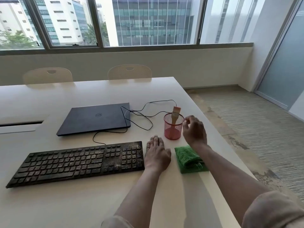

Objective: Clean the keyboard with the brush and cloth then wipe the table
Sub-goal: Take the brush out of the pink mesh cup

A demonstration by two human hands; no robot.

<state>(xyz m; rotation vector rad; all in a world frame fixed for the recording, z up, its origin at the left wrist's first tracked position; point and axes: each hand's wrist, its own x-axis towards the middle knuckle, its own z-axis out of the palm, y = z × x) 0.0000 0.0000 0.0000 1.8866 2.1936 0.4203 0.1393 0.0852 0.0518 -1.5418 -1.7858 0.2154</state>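
Observation:
A black keyboard [79, 162] speckled with pale dust lies on the white table [82, 203]. My left hand [157, 153] rests flat on the table just right of the keyboard's end. A wooden-handled brush [175, 113] stands bristles-up in a red mesh cup [173, 129]. My right hand [194, 130] hovers beside the cup's right rim, fingers loosely curled and holding nothing. A folded green cloth [189, 159] lies under my right forearm near the table's right edge.
A closed dark laptop [94, 118] sits behind the keyboard, with a thin black cable [148, 116] looping between it and the cup. Two pale chairs [130, 72] stand at the far side. The table's right edge [213, 129] drops to carpet.

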